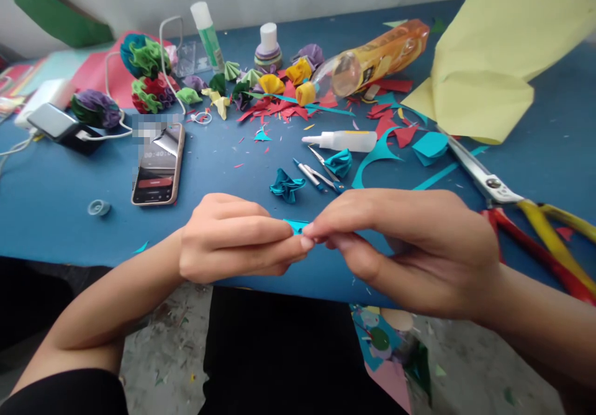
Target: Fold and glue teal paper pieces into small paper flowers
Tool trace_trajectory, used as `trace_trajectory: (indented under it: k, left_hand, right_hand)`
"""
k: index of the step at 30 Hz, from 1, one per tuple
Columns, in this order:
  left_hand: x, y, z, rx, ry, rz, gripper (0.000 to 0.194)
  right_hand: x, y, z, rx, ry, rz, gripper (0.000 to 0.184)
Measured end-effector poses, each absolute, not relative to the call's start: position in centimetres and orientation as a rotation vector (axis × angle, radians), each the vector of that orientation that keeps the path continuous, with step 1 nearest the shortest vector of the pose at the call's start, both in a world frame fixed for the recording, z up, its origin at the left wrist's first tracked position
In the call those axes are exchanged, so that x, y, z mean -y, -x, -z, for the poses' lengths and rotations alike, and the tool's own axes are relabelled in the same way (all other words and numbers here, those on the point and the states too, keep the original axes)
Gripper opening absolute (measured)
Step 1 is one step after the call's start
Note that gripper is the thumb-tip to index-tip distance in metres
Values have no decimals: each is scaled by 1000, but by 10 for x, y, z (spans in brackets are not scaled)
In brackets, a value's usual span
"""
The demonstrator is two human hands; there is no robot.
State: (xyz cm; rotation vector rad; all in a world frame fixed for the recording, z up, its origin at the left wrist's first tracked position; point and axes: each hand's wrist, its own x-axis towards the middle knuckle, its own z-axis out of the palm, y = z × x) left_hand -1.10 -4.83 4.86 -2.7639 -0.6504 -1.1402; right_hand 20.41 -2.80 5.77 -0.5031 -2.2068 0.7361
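Between my two hands, above the table's front edge, a small piece of blue paper (296,224) shows at the fingertips; most of it is hidden. My left hand (239,235) pinches it with closed fingers. My right hand (410,247) meets it from the other side, thumb and fingers pressed together at the same spot. Just beyond lie a crumpled blue paper flower (287,185) and a second folded blue piece (339,164). Beside them rest a drawing compass (316,172) and a white glue bottle (342,141) on its side.
Large scissors (493,182) with red and yellow handles lie at right, below yellow paper (484,67). A phone (159,164) and a small grey cap (99,208) are at left. Behind stand a glue stick (208,36), a plastic bottle (372,61) and red paper scraps (279,108).
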Motion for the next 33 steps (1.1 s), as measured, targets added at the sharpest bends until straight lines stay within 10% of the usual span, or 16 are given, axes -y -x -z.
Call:
trace_trajectory:
  k: [33]
  left_hand:
    - [55, 12, -45, 773, 2804, 1030, 5]
  right_hand:
    - [33, -202, -60, 2236, 772, -654, 9]
